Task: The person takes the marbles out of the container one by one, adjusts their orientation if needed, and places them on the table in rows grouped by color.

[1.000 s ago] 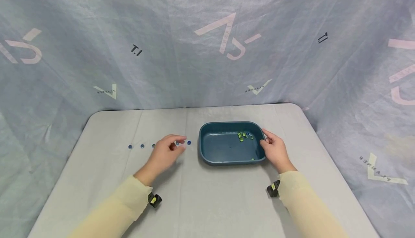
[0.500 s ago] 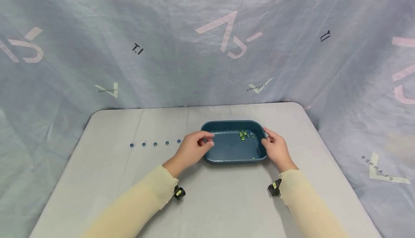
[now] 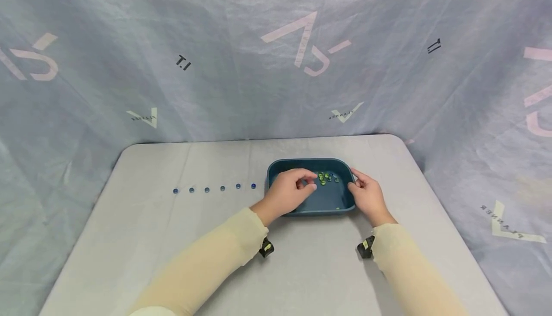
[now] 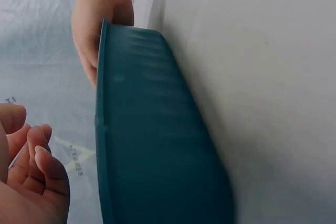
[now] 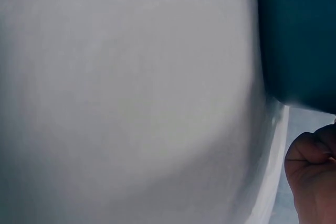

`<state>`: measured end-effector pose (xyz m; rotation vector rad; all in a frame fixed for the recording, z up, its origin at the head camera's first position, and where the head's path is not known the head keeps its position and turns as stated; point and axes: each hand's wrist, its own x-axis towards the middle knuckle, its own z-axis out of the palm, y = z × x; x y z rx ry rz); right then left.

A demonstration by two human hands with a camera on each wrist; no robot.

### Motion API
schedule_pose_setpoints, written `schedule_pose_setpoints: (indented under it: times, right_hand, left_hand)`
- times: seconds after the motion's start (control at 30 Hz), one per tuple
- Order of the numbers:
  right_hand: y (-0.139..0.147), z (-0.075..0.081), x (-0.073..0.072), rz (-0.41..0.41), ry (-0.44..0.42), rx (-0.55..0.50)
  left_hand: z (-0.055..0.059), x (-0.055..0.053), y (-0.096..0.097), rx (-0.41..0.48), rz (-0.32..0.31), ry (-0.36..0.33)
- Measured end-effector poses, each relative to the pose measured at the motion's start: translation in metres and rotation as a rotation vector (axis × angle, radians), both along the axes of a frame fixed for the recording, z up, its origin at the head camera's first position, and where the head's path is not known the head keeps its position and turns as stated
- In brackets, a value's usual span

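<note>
Lying nearest the viewer, two pale-yellow fabric sleeves (image 3: pixel 211 253) are spanning the white, cloth-covered worktop (image 3: pixel 310 268), a small black camera unit (image 3: pixel 365 247) showing at each cuff. Beyond them, a shallow, dark-teal, rounded-rectangular tray, apparently plastic (image 3: pixel 325 200), is resting on the worktop between the hands. The left hand (image 3: pixel 288 190) is hovering over the tray's interior, thumb and fingers curved but parted, with nothing visible between them. The right hand (image 3: pixel 369 196) is pinching the tray's right wall, apparently steadying it. Inside, a lone small green glassy bead (image 3: pixel 338 208) is lying near the front wall. Left of the tray and apart from it, six small, round, blue glassy beads (image 3: pixel 222 188) are forming a spaced row on the worktop. Just past the left fingertips, a loose cluster of green beads (image 3: pixel 323 182) is lying towards the tray's right end, with one that looks blue (image 3: pixel 331 175) among them. Judging from this arrangement, the step in hand is probably selecting a further bead; the next move is seemingly calling for the left thumb and fingertips to close on a single one, likely the blue, without scattering its neighbours. Farthest off, a grey-blue printed fabric backdrop (image 3: pixel 215 91) is hanging behind the worktop.
</note>
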<state>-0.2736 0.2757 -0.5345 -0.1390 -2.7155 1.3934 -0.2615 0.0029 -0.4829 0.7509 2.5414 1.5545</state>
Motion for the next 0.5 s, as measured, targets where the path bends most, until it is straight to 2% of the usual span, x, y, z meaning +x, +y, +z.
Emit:
schedule_pose_setpoints:
  times: [0.13,0.33,0.5]
  right_hand:
    - [-0.001,0.001,0.000,-0.005,-0.009,0.000]
    - [0.000,0.000,-0.001,-0.012,-0.007,0.008]
    - [0.000,0.000,-0.001,-0.008,-0.004,0.009]
  left_hand:
    - [0.002,-0.007,0.016,-0.013,0.010,0.000]
    - [0.002,-0.017,0.041,-0.025,0.059,-0.022]
    - [0.000,-0.021,0.062,-0.008,0.086,-0.050]
